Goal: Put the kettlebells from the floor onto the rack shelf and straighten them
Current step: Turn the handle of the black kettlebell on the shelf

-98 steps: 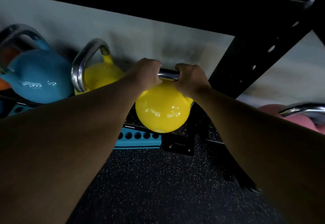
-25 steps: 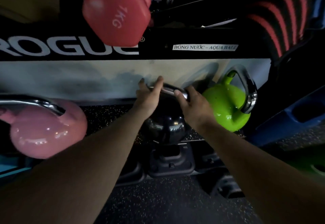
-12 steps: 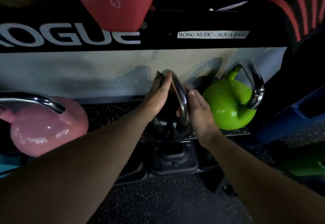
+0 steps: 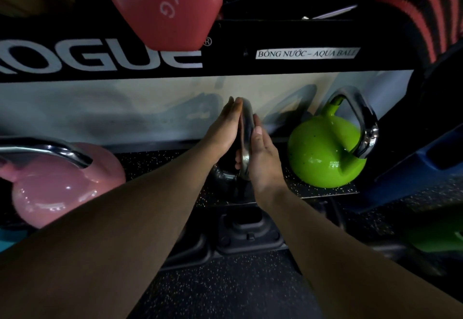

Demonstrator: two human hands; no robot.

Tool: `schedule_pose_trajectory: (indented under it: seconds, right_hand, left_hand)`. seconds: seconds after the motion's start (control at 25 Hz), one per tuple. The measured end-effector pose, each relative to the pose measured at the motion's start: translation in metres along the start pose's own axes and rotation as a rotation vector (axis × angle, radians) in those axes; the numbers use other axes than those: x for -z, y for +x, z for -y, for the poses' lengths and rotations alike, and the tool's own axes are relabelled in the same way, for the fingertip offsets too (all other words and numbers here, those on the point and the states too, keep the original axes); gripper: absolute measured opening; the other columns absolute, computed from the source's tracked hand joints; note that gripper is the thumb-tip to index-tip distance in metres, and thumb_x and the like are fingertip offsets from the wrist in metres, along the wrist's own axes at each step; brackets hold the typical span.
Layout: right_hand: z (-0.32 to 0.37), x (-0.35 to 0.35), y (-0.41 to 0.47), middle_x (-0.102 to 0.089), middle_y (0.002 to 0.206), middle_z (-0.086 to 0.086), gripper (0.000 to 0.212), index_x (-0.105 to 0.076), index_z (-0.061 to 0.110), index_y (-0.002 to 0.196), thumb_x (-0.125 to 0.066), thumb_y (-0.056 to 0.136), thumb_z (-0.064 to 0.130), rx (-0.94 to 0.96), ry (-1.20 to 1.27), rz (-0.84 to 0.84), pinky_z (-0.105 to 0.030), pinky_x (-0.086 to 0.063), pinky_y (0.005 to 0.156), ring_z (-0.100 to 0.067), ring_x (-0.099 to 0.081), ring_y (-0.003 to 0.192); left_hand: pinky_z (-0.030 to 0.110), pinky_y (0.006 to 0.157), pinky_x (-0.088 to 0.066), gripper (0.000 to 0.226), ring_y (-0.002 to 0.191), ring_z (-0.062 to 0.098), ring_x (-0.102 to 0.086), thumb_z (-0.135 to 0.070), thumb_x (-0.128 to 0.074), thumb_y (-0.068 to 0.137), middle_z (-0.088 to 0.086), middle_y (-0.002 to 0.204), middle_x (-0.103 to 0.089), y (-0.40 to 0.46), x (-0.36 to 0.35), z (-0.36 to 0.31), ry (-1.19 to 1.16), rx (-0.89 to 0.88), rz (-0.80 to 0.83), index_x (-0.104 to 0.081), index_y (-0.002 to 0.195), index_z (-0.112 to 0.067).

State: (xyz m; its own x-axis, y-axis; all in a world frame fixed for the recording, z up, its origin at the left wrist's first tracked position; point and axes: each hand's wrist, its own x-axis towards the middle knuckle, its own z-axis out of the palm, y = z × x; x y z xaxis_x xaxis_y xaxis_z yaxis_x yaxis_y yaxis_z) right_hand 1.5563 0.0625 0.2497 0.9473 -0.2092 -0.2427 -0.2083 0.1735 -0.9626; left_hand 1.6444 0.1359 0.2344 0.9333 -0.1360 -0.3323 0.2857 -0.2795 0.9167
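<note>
A black kettlebell (image 4: 223, 174) with a steel handle stands on the low rack shelf (image 4: 155, 165), its handle edge-on to me. My left hand (image 4: 223, 130) lies flat against the handle's left side, and my right hand (image 4: 263, 153) presses flat on its right side, fingers extended. My hands and wrists hide most of the black body. A pink kettlebell (image 4: 60, 188) sits on the shelf to the left. A green kettlebell (image 4: 325, 153) stands on the shelf to the right, apart from my hands.
A black beam marked ROGUE (image 4: 100, 55) runs overhead, with a red 1 kg dumbbell (image 4: 165, 5) hanging over its edge. A blue plastic object (image 4: 426, 168) leans at the right. Black rack feet (image 4: 248, 233) and speckled rubber floor (image 4: 225, 288) lie below.
The black kettlebell's handle has turned from crosswise to edge-on. My hands went from gripping its top to pressing flat on both its sides. Earlier I held a yellow kettlebell further left.
</note>
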Motion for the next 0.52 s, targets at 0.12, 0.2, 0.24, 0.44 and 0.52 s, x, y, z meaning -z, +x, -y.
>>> schedule_pose_trajectory:
  seconds: [0.12,0.2,0.24,0.44,0.52]
  right_hand:
    - [-0.001,0.001,-0.002,-0.063,0.082,-0.003,0.042,-0.039,0.04,0.146,-0.031,0.105,0.038,0.016,-0.008,0.017,-0.029,-0.049,0.06,-0.014,-0.054,0.066]
    - [0.001,0.004,0.0,-0.066,0.085,-0.004,0.042,-0.039,0.038,0.146,-0.031,0.106,0.036,0.005,0.002,0.033,-0.028,-0.049,0.058,-0.013,-0.055,0.064]
    - [0.003,0.006,0.0,-0.065,0.085,-0.005,0.042,-0.039,0.037,0.147,-0.031,0.106,0.035,-0.001,0.009,0.043,-0.029,-0.049,0.057,-0.013,-0.055,0.062]
    - [0.006,0.011,0.002,-0.064,0.083,-0.007,0.042,-0.04,0.037,0.146,-0.031,0.106,0.036,-0.01,-0.01,0.063,-0.031,-0.048,0.056,-0.015,-0.053,0.06]
    - [0.004,0.012,0.003,-0.065,0.086,-0.009,0.042,-0.04,0.037,0.146,-0.031,0.105,0.036,-0.013,-0.012,0.068,-0.034,-0.048,0.06,-0.018,-0.053,0.063]
  left_hand:
    - [0.065,0.105,-0.036,0.09,0.124,0.051,-0.05,-0.092,-0.026,0.067,0.023,0.139,-0.053,-0.001,-0.001,0.001,-0.007,0.001,-0.001,-0.032,0.143,-0.046]
    - [0.063,0.105,-0.038,0.084,0.124,0.049,-0.051,-0.088,-0.025,0.074,0.021,0.138,-0.054,-0.008,-0.001,-0.001,-0.01,-0.023,-0.008,-0.031,0.145,-0.044]
    - [0.06,0.106,-0.038,0.078,0.125,0.044,-0.052,-0.083,-0.025,0.08,0.018,0.14,-0.054,-0.01,-0.001,-0.002,-0.015,-0.04,-0.02,-0.03,0.146,-0.042]
    - [0.046,0.116,-0.029,0.067,0.138,0.024,-0.041,-0.065,-0.024,0.095,0.005,0.153,-0.041,-0.007,0.0,0.0,-0.023,-0.093,-0.035,-0.026,0.152,-0.03]
    - [0.047,0.116,-0.029,0.069,0.138,0.024,-0.041,-0.067,-0.023,0.093,0.005,0.153,-0.041,-0.005,0.0,0.002,-0.018,-0.1,-0.033,-0.026,0.152,-0.031]
